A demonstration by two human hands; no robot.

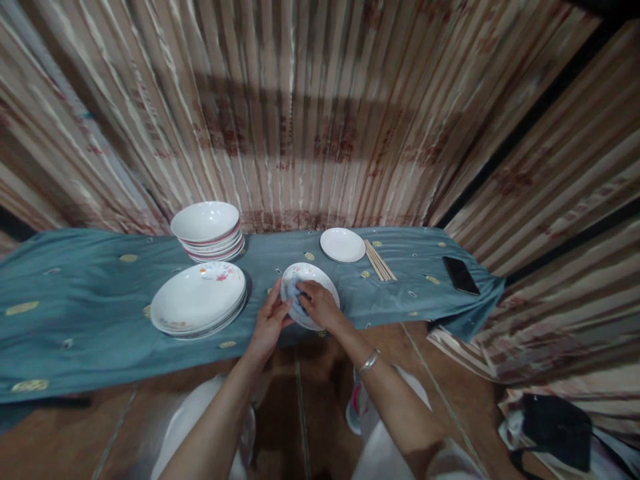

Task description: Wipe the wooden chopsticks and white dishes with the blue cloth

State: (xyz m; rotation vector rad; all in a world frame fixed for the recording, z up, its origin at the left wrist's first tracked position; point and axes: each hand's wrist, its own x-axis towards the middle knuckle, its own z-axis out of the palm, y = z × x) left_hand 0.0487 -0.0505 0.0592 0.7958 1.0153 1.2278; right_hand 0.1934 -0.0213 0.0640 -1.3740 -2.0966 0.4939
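A white plate (324, 279) with a small flower print is tilted up near the table's front edge. My left hand (271, 319) grips its left rim, thumb over the inner face and fingers underneath. Pressed against the inside of the plate, my right hand (320, 304) has its fingers closed on a bluish cloth (295, 301), mostly hidden under them. To the left lies a stack of large oval plates (197, 300) with flowers near the rims. Behind that stands a pile of white bowls (207, 223) with red bands.
A smaller white plate (343, 245) lies behind my hands, with several wooden chopsticks (380, 260) beside it. Farther right is a black phone (461, 275). A green patterned cloth (95, 307) covers the long table. Curtains (310, 120) hang behind; a dark bag (557, 430) sits low at right.
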